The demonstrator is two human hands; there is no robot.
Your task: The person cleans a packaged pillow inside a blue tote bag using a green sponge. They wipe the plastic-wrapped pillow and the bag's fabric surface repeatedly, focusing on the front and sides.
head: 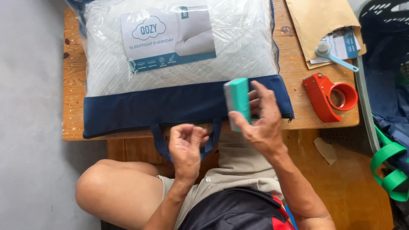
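Holding a teal block (237, 102), right hand (260, 121) over bagged pillow (179, 47).

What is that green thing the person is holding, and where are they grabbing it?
The right hand grips a small teal block by its lower end. What it is cannot be told. The left hand holds nothing visible.

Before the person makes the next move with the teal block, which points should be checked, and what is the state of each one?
1. Right hand grips the teal block firmly: ok.
2. Left hand is free, holding nothing: ok.
3. Packaged pillow lies flat on the wooden table: ok.
4. Bag zipper fully shut: cannot tell.
5. Red tape dispenser lies apart from the pillow: ok.
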